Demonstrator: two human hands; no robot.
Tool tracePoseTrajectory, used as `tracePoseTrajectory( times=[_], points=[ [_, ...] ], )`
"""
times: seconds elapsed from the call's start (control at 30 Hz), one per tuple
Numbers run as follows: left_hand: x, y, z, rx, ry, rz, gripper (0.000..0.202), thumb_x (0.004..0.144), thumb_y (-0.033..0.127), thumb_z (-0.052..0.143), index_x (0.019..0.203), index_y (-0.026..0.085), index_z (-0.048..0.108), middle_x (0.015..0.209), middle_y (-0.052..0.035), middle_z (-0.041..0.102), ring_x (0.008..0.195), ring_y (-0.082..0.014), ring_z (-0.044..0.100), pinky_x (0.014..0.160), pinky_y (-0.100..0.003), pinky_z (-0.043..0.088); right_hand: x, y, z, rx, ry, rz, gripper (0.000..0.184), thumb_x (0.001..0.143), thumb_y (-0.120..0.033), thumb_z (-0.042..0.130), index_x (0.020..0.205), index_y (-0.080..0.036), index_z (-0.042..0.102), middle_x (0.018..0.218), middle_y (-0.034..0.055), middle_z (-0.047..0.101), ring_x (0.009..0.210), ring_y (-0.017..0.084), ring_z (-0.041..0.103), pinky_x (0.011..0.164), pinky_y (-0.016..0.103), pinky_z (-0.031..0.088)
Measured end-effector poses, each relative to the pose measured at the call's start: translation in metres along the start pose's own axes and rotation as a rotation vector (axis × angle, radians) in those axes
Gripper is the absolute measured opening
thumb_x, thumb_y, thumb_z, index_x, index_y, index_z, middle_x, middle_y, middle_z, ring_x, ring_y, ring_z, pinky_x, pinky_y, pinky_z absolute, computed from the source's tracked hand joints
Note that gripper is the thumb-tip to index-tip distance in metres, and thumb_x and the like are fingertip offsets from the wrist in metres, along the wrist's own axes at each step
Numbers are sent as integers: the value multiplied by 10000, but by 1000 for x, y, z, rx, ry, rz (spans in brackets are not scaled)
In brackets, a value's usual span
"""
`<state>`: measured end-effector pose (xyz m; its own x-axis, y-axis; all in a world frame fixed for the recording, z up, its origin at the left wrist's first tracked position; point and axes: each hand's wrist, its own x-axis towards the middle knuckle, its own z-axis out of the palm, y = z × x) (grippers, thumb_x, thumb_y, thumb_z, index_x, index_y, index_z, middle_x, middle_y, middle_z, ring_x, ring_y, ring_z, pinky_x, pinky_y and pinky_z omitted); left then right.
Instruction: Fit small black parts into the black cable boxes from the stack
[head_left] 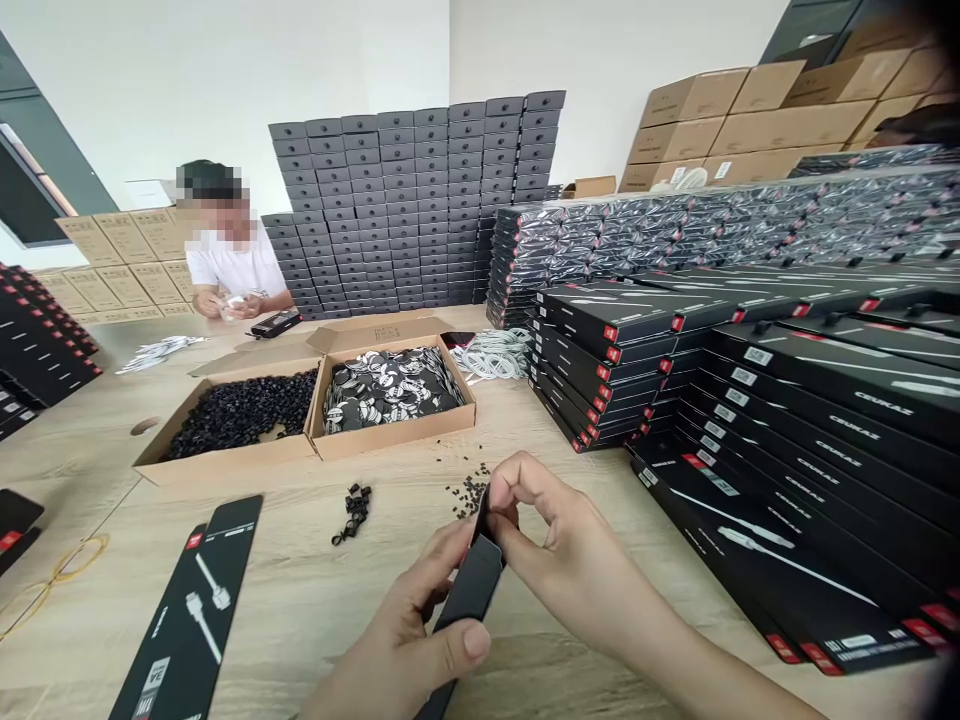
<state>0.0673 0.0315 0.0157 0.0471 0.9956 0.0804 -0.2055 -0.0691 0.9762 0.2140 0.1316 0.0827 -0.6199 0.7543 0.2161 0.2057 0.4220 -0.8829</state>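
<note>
Stacks of black boxes [795,400] rise on our right, our left hand [397,640] and right hand [570,540] clamped together on a slim black box [469,590] above the wooden table [300,590], with a cardboard tray of black ties [225,462] well filled ahead.

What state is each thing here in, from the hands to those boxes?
left hand: gripping the black package
right hand: pinching its top end
open box: full of black pieces
second open box: full of printed discs
white cables: coiled, lying loose
black packages: stacked
co-worker: hands holding something white
</note>
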Motion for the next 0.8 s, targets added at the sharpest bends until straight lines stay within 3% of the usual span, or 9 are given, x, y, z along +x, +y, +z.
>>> tracePoseTrajectory(
  times=[0.1,0.27,0.4,0.53,0.63,0.73,0.8],
  points=[
    [-2,2,1,-42,28,-25,626,781,366,700,1368,332,485,1544,-15,334,1427,-300,248,1171,-456,167,2,-2,-4,5,10,8,108,835,-141,515,799,-229,463,738,-41,523,705,128,511,642,246,403],
    [0,6,1,-350,82,-85,595,759,431,703,1318,289,555,1368,-63,571,1315,-325,444,1122,-467,289,17,3,-18,194,-242,66,80,832,-235,604,895,-214,560,828,-13,629,792,146,585,715,262,447],
    [1,5,3,-433,60,-132,600,736,406,724,1299,258,578,1276,-81,638,1233,-347,521,1039,-471,394,20,9,-17,52,-62,39,81,789,-229,651,801,-222,571,750,-30,583,727,146,538,683,267,430],
    [4,4,6,-524,77,-96,671,670,423,763,1290,243,581,1202,-95,679,1147,-349,592,1008,-469,423,21,11,-18,-59,29,-13,142,773,-264,687,847,-244,568,855,-10,596,803,171,530,760,307,429],
    [4,2,0,-592,260,-100,738,632,385,778,1318,248,542,1143,-91,711,1041,-321,659,920,-425,497,18,11,-17,110,1,45,278,843,-462,604,1013,-247,556,994,29,609,920,193,562,855,347,443],
    [2,-2,-12,-612,576,-160,609,711,437,680,1268,207,589,1007,-78,758,899,-274,708,752,-344,563,0,16,1,467,-231,179,509,887,-641,415,1179,-242,536,1193,76,584,1013,200,603,935,379,444],
    [3,-5,-15,-587,720,-159,555,746,490,622,1226,211,622,897,-41,775,871,-258,711,736,-319,570,-19,20,21,699,-446,303,629,840,-715,414,1210,-227,557,1143,94,633,1003,228,628,908,397,471]
  ],
)
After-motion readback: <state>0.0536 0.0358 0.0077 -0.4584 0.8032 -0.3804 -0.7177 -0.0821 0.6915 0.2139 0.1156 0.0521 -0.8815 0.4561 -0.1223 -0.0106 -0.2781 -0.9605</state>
